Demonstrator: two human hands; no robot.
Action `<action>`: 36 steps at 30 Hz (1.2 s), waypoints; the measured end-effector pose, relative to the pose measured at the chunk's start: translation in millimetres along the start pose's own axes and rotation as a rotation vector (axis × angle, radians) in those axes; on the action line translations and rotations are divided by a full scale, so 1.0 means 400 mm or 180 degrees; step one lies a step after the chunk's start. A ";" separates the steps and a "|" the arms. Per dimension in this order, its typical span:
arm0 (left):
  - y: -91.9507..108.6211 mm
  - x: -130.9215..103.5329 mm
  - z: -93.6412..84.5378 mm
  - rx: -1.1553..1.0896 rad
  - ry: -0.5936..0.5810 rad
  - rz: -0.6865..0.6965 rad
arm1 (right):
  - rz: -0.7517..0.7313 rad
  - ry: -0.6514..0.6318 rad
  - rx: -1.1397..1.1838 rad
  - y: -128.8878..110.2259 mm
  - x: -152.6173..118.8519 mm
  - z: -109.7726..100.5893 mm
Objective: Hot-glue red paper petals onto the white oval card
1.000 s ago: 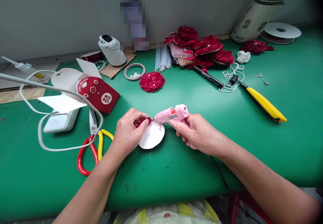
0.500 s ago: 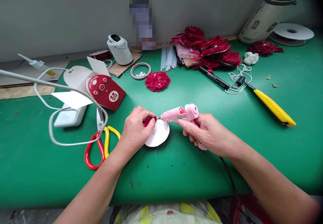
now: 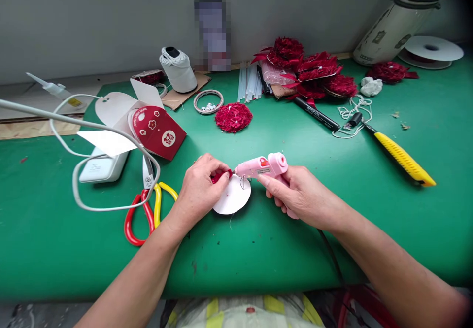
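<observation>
White disc (image 3: 233, 200) sits at the table (image 3: 281, 264), between the two hands. At its far-left edge the left hand (image 3: 203, 182) pinches a scrap of red fabric (image 3: 220, 176) between thumb and fingers. To the disc's right, the right hand (image 3: 297, 192) is wrapped round the handle of a pink glue gun (image 3: 258, 167), its nozzle pointing at the scrap; whether they touch cannot be told. Over the last second the view has swung slightly while both hands kept this pose, suggesting work at one spot. Beyond the disc lies a red rosette (image 3: 233, 117); left of the disc, scissors (image 3: 148, 182); well to its right, a yellow knife (image 3: 403, 156).
</observation>
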State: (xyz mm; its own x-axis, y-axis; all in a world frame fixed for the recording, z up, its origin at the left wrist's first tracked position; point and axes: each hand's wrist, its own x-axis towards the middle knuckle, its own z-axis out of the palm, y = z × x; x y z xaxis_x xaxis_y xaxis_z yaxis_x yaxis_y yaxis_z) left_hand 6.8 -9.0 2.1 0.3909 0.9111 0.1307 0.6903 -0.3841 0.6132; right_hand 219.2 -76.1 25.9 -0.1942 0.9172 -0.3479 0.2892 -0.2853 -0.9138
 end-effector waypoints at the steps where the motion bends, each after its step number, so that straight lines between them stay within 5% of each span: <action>1: 0.000 0.000 0.001 0.0020 0.0004 0.0022 | -0.0013 -0.0008 -0.0008 -0.001 0.001 0.001; 15: -0.001 -0.001 0.004 0.0039 0.0036 0.0121 | -0.0023 -0.0073 -0.0068 -0.006 0.003 -0.005; 36: 0.011 0.008 -0.008 -0.0327 -0.0076 -0.0329 | -0.0133 -0.0035 0.0154 -0.012 -0.030 -0.019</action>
State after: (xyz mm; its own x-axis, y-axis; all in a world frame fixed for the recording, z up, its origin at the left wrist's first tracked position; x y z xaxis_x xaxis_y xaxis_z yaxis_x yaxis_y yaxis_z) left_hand 9.3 -7.4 7.7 0.3361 0.9408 0.0448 0.6622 -0.2698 0.6991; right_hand 227.2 -83.8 35.9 -0.2155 0.9256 -0.3113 0.2351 -0.2602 -0.9365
